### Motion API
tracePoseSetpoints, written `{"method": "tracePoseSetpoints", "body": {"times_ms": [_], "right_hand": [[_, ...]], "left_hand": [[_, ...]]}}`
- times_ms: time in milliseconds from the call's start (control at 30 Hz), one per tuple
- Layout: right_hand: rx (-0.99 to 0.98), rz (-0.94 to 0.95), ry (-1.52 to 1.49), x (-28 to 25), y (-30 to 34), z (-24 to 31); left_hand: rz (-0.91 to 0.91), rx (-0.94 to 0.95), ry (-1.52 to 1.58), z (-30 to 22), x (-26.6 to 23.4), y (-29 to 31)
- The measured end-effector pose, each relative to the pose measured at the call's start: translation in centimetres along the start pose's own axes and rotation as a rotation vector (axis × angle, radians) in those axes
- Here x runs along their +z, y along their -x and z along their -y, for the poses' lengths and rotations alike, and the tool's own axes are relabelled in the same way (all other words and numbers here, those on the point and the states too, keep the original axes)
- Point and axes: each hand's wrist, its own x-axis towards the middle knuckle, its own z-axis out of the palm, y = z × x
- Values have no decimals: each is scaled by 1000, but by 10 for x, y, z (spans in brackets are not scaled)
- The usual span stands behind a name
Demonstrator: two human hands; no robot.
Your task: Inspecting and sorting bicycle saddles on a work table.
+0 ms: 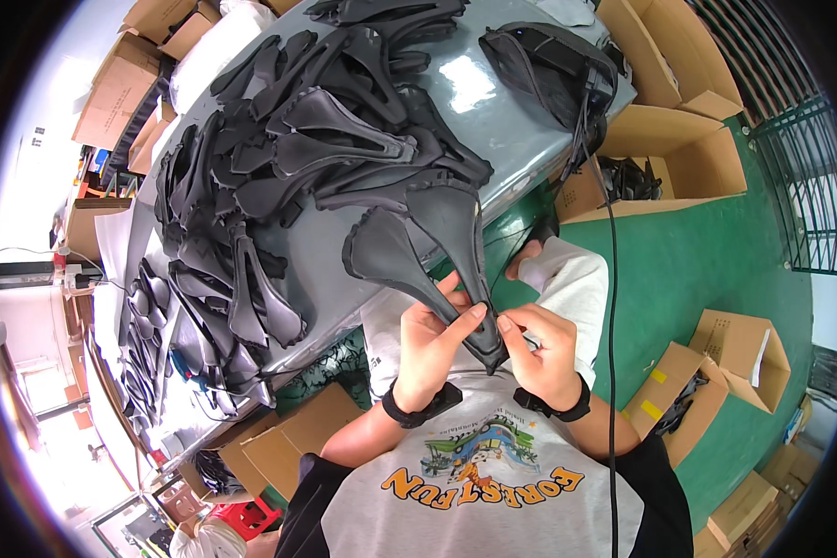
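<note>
A black bicycle saddle (pixel 386 249) with a long slot down its middle is held over my lap, its narrow nose pointing at me and its two wide wings toward the table. My left hand (pixel 430 342) grips it near the nose, the thumb pressed on top. On the other side my right hand (pixel 541 349) pinches the edge by the nose between thumb and fingers. A heap of similar black saddles (pixel 339 149) lies on the grey table (pixel 330 270) just ahead. Both my wrists carry black bands.
A black bag (pixel 553 74) lies at the table's far right. Cardboard boxes stand on the green floor (pixel 688 251), one box (pixel 707 177) with black parts inside. A black cable (pixel 612 372) hangs down at my right. More saddles (pixel 144 325) lie at the left.
</note>
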Motion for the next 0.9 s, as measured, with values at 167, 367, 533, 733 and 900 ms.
{"method": "tracePoseSetpoints", "body": {"times_ms": [167, 367, 533, 733, 900], "right_hand": [[-299, -47, 231, 3, -6, -1], [-309, -15, 338, 6, -2, -6], [26, -1, -18, 5, 8, -6], [279, 63, -357, -2, 11, -17], [345, 120, -556, -1, 8, -10]], "left_hand": [[-24, 185, -203, 0, 10, 9], [-42, 180, -334, -2, 7, 8], [-49, 6, -39, -2, -3, 5], [-44, 36, 6, -1, -6, 7], [6, 72, -18, -2, -7, 7]]}}
